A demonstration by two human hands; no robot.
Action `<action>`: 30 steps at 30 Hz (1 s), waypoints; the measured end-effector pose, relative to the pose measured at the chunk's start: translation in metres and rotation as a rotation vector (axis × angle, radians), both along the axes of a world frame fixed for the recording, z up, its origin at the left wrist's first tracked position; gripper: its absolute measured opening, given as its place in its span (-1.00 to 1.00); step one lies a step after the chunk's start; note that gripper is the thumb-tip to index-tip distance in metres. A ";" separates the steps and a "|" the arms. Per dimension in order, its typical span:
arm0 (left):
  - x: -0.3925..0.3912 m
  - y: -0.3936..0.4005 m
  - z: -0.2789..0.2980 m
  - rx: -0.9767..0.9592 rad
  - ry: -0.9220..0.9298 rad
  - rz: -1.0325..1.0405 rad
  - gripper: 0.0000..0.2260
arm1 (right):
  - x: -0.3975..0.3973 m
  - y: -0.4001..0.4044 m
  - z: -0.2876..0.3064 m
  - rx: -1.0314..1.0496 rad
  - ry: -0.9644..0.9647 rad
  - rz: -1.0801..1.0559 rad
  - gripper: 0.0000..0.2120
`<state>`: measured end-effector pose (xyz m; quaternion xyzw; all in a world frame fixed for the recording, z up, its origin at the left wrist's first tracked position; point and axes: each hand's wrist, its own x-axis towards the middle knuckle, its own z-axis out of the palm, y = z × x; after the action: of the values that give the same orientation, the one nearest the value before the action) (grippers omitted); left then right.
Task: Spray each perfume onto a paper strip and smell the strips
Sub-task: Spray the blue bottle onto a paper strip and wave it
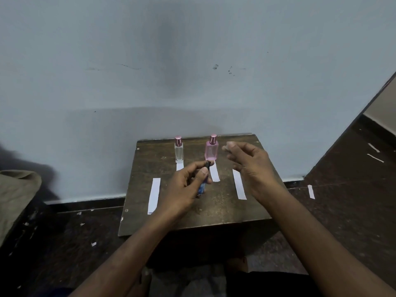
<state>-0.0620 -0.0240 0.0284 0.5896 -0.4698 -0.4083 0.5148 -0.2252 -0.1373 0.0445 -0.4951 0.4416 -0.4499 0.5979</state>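
Observation:
A small dark wooden table [225, 211] stands against the wall. At its back stand a clear perfume bottle [179, 152] and a pink perfume bottle [211, 149], both with pink caps. My left hand [184, 189] grips a slim blue perfume bottle [203, 183] with a dark top, tilted over the table's middle. My right hand [250, 161] hovers to its right, its fingers apart and empty. White paper strips lie on the table: one at the left [154, 195], one under the clear bottle [180, 166], one in front of the pink bottle [214, 173], one at the right [239, 184].
A pale blue wall [192, 71] rises right behind the table. The dark floor [353, 189] carries paper scraps, including a strip [311, 191] to the right. An olive cloth [15, 196] lies at the far left.

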 end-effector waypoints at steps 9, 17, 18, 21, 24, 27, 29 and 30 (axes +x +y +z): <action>-0.012 -0.007 0.000 0.013 -0.103 0.072 -0.81 | -0.048 -0.056 -0.014 -0.554 0.817 -0.199 -0.86; -0.021 -0.008 0.004 0.003 -0.038 0.044 -0.82 | -0.064 -0.087 -0.054 -0.496 1.051 -0.105 -0.89; -0.021 -0.007 0.004 0.002 -0.041 0.042 -0.82 | -0.064 -0.088 -0.055 -0.519 1.058 -0.099 -0.89; -0.019 -0.008 0.004 0.012 -0.045 0.041 -0.82 | -0.061 -0.092 -0.055 -0.578 1.114 -0.075 -0.87; -0.018 -0.007 0.002 0.018 -0.063 0.041 -0.82 | -0.055 -0.096 -0.056 -0.601 1.162 -0.047 -0.84; -0.017 -0.007 0.001 0.020 -0.077 0.044 -0.81 | -0.055 -0.095 -0.057 -0.581 1.168 -0.026 -0.81; -0.017 -0.007 0.001 0.021 -0.083 0.050 -0.80 | -0.055 -0.092 -0.052 -0.586 1.210 -0.046 -0.72; -0.017 -0.007 0.001 0.020 -0.083 0.054 -0.79 | -0.055 -0.090 -0.046 -0.621 1.229 -0.076 -0.65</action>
<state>-0.0787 -0.0312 0.0294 0.6235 -0.4708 -0.3740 0.4997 -0.2801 -0.2269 -0.0019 -0.7929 0.5681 -0.2139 0.0536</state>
